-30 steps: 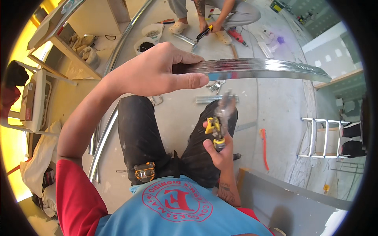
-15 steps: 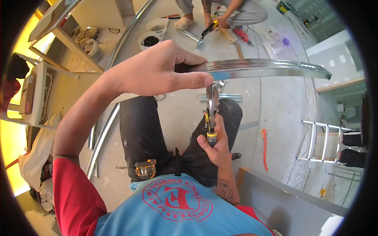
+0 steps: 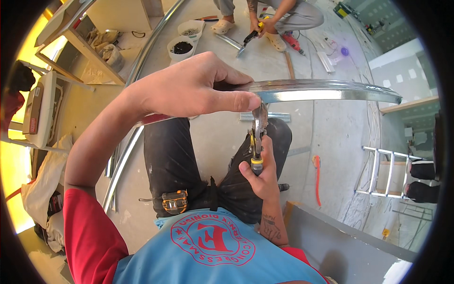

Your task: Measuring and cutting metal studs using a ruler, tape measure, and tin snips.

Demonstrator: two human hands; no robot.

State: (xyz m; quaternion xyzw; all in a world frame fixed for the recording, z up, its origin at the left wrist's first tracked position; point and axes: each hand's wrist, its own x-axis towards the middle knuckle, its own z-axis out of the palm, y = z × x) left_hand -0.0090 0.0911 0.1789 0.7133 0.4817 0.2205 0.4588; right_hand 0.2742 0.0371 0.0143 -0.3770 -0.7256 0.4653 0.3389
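Observation:
My left hand (image 3: 198, 90) is closed round a long shiny metal channel (image 3: 326, 92), which stretches crosswise to the right, thumb along its near side. My right hand (image 3: 260, 173) grips metal hand pliers (image 3: 258, 137) with yellow-ringed handles, held upright; their jaws meet the channel's underside just below my left thumb, and whether they bite it is hidden. An orange-and-black tape measure (image 3: 175, 201) hangs at my waist, over my dark trousers.
A co-worker (image 3: 288, 21) squats ahead, working cutters on a strip, beside containers of screws (image 3: 182, 47) and a red drill (image 3: 291, 42). Long rails (image 3: 123, 165) and a wooden frame (image 3: 87, 59) are on the left; a ladder (image 3: 378, 170) and grey ledge (image 3: 345, 244) are right.
My right hand has raised and turned the pliers until their jaws reached the channel. My left hand and the channel have shifted slightly down and to the right.

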